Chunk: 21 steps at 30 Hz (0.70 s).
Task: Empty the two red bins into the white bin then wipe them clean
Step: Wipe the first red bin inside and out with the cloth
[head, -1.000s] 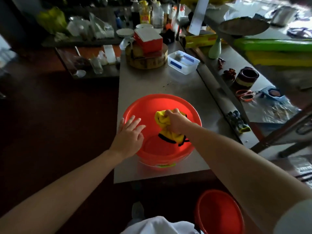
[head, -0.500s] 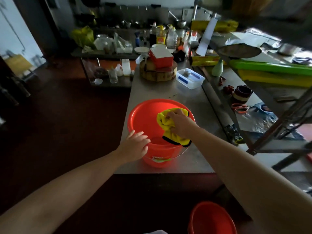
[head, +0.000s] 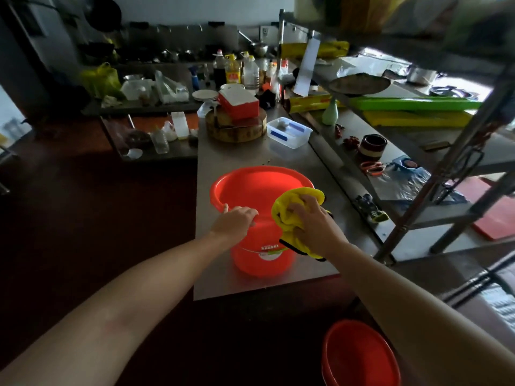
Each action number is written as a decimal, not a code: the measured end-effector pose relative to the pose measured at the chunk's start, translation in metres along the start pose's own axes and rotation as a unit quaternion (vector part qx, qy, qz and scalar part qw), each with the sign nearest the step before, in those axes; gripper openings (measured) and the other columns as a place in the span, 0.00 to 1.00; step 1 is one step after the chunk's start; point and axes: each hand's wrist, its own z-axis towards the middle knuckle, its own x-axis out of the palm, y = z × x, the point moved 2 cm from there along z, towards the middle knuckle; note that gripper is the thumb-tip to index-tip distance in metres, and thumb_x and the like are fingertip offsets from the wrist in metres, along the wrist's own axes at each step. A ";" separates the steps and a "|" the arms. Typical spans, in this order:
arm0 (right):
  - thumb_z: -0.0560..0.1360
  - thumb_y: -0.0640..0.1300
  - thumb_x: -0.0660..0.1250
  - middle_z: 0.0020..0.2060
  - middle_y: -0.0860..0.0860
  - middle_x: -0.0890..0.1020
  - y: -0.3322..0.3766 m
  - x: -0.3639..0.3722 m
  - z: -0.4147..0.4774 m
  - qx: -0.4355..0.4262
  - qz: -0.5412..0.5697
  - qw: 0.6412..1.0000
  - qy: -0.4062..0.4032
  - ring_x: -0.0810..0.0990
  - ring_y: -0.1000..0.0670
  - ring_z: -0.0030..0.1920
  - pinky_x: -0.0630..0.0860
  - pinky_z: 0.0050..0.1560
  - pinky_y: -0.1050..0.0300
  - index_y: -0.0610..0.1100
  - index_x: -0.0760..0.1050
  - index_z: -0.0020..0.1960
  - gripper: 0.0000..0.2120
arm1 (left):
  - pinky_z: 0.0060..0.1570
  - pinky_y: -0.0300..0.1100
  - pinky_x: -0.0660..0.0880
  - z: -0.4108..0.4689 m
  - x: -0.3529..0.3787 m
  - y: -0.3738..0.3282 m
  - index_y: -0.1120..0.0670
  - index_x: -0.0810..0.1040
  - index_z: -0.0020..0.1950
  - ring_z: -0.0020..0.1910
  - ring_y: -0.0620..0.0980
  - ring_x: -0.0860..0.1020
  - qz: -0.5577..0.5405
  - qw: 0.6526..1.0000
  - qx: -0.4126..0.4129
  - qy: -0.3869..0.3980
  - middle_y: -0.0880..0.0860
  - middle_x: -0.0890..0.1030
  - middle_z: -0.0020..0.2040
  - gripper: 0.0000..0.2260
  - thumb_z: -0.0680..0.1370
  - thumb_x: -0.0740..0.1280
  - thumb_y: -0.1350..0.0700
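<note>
The red bin (head: 259,260) stands at frame centre near the worktop (head: 250,154)'s lower edge. The left hand (head: 235,222) has its fingers curled over the near rim, and the right hand (head: 315,221) has its fingers clamped on the yellow cloth (head: 282,215) at the right rim. Wiping pressure there could tip the bin off that edge; bare worktop lies above it.

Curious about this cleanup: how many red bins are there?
2: one red bin on the steel table; a second red bin on the floor, lower right. Others may be hidden.
</note>
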 end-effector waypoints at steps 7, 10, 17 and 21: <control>0.76 0.48 0.70 0.74 0.48 0.60 0.020 0.008 -0.012 -0.003 0.002 0.999 0.035 0.72 0.37 0.67 0.79 0.55 0.42 0.53 0.67 0.72 0.26 | 0.65 0.52 0.72 0.039 -0.046 0.000 0.56 0.75 0.69 0.65 0.58 0.77 -0.058 0.997 -0.034 -0.044 0.59 0.79 0.66 0.15 0.83 0.64 0.55; 0.76 0.48 0.69 0.74 0.48 0.60 0.026 0.016 -0.010 0.006 -0.002 0.999 0.037 0.73 0.37 0.66 0.79 0.54 0.43 0.54 0.67 0.73 0.27 | 0.62 0.48 0.72 0.047 -0.059 0.003 0.58 0.76 0.69 0.64 0.60 0.77 -0.085 0.994 -0.056 -0.040 0.63 0.80 0.64 0.16 0.84 0.64 0.54; 0.76 0.51 0.67 0.73 0.48 0.62 0.028 0.014 0.012 0.020 -0.008 1.000 0.020 0.74 0.36 0.64 0.79 0.50 0.45 0.56 0.67 0.72 0.25 | 0.54 0.45 0.72 0.047 -0.060 0.014 0.59 0.81 0.60 0.60 0.60 0.79 -0.128 0.990 -0.059 0.018 0.61 0.82 0.59 0.12 0.84 0.62 0.55; 0.77 0.51 0.67 0.74 0.48 0.62 0.029 0.034 0.011 0.011 -0.019 0.995 0.094 0.74 0.37 0.65 0.77 0.55 0.45 0.57 0.65 0.74 0.27 | 0.58 0.44 0.73 0.027 -0.020 0.010 0.61 0.79 0.66 0.64 0.58 0.78 -0.140 0.986 -0.082 0.027 0.60 0.81 0.64 0.13 0.84 0.61 0.59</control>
